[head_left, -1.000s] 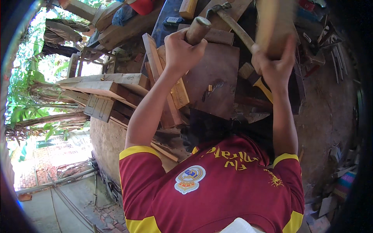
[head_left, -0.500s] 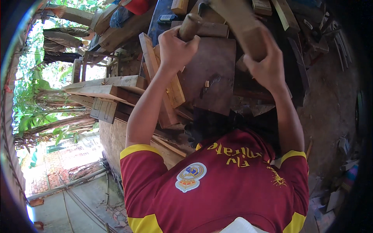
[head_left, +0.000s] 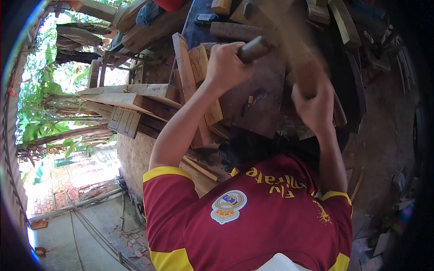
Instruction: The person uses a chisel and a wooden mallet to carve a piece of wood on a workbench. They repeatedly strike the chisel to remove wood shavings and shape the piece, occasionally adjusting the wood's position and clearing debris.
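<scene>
My left hand grips a short round handle over the dark brown board on the workbench. My right hand is closed round the lower end of a long, pale wooden piece, blurred by motion and reaching up past the top of my view. The far end of whatever the left handle belongs to is hard to make out. A small light chip lies on the brown board. Pale lumber leans just left of my left hand, and a small light-blue packet sits beyond it.
Stacked planks jut out to the left, and timber offcuts lie at the upper right. A red container and a blue plastic bag are at the top. Plants show outside on the left, and scrap lies at lower right.
My left hand and its handle have moved right, the handle now more tilted. My right hand has moved lower with the wooden piece. The hammer head seen earlier at the top is no longer clearly visible.
</scene>
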The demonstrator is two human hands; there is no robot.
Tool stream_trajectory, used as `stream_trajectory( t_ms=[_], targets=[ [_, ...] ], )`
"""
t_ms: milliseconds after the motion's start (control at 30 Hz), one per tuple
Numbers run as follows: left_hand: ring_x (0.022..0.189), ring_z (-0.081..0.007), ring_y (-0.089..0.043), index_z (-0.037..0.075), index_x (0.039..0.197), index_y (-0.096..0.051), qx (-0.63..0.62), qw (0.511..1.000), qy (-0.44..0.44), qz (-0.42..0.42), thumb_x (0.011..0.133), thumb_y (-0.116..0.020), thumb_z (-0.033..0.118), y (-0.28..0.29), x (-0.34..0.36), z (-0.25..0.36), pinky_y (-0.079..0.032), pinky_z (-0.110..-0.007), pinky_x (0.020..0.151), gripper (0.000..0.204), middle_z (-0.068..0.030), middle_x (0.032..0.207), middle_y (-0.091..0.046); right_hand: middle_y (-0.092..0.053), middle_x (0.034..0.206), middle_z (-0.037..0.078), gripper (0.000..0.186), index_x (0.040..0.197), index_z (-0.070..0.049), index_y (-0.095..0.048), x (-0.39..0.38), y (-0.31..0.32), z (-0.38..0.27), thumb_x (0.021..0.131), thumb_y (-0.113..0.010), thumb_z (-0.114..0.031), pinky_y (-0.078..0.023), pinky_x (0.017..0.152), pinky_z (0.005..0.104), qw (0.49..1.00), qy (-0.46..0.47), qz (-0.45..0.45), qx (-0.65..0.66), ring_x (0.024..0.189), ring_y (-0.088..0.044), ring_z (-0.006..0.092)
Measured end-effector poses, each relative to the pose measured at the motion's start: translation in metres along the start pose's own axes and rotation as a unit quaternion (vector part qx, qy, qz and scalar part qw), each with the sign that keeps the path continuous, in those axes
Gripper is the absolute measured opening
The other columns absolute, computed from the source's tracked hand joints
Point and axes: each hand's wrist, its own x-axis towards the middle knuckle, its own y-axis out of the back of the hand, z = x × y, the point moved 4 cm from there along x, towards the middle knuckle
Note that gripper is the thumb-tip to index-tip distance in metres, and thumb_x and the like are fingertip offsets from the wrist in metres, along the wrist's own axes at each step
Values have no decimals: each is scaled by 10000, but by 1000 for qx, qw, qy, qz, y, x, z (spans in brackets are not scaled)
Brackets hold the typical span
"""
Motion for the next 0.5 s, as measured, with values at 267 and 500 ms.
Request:
stream_trajectory(
  t_ms=[267,500],
  targets=[
    [490,-129,-564,33,683,-639,-152,970,131,139,744,-683,79,53,-2,-22,-437,-315,482,88,-14,566,-590,-561,1221,134,718,1370,27,-425,-10,48,13,730,-740,-47,-428,971,336,995,-75,66,-13,1110,-557,209],
    [402,-124,-354,73,665,-473,-417,863,90,270,807,-615,4,109,-26,-45,-303,-288,413,212,-17,498,-389,-532,1267,148,775,1409,-15,-390,-20,59,24,724,-746,-88,-430,986,398,990,-115,81,9,1157,-539,257]
  ],
)
